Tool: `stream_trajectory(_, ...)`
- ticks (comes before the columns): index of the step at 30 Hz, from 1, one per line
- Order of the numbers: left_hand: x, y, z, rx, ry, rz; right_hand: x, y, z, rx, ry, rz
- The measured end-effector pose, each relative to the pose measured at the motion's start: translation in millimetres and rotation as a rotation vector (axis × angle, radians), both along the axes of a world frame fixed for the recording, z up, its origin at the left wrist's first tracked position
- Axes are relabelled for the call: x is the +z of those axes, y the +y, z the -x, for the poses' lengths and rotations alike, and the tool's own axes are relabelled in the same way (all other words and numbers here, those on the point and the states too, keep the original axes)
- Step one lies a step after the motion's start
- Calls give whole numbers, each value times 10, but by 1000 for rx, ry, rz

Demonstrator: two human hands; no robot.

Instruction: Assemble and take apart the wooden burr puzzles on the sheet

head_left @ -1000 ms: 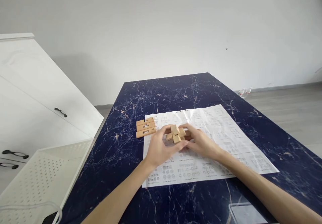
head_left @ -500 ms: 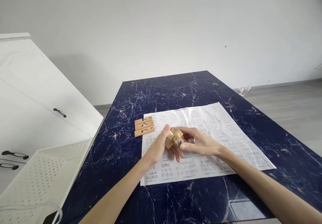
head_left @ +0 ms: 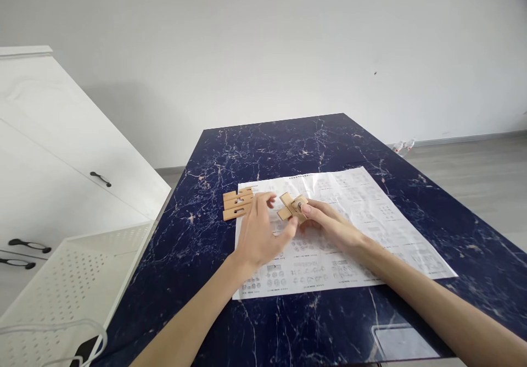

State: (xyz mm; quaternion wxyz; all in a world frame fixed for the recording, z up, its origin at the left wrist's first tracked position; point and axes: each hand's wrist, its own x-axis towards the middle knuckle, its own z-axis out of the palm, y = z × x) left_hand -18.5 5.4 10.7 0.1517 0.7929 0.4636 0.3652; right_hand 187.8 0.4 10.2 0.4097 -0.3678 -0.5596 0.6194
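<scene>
Wooden block assembly (head_left: pixel 287 198): located above the printed sheet (head_left: pixel 349 257), toward the sheet's left half, between the two hands. It consisted of short light-coloured bars crossing one another, set at a slant; one face near the right thumb bore a dark mark (too small to read with confidence).

Right hand (head_left: pixel 335 227): pinching the assembly at its right side, thumb laid on the marked face, the other fingers behind and underneath, partly hidden.

Left hand (head_left: pixel 259 235): spread, thumb well away from the curved fingers, the assembly lying toward the gap. The thumb tip was at the assembly's near edge; whether it touched could not be told. The raised fingers pointed away from the body and covered the right end of the flat wooden pieces (head_left: pixel 234 202) from view.

Flat pieces: three, side by side, with cut-outs and small dark marks. They lay at the sheet's upper left edge, partly on the dark blue veined table (head_left: pixel 255 150).

Sheet: creased, covered in rows of small diagrams. A pale rounded rectangle (head_left: pixel 405 342) showed at the table's near right.

Surroundings: white cabinet (head_left: pixel 61 136) with black handles and a perforated white panel (head_left: pixel 69 279) at left, a pale cable (head_left: pixel 53 326) crossing the panel.
</scene>
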Motion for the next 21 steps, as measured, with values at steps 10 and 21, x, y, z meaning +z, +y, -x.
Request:
stream_trajectory(10, -65, 11, 12, -136, 5, -98, 2, -7, -30, 25, -170, -174)
stream_trajectory(21, -18, 31, -23, -204, -99, 176, 27, 59, -221, -94, -427, -825)
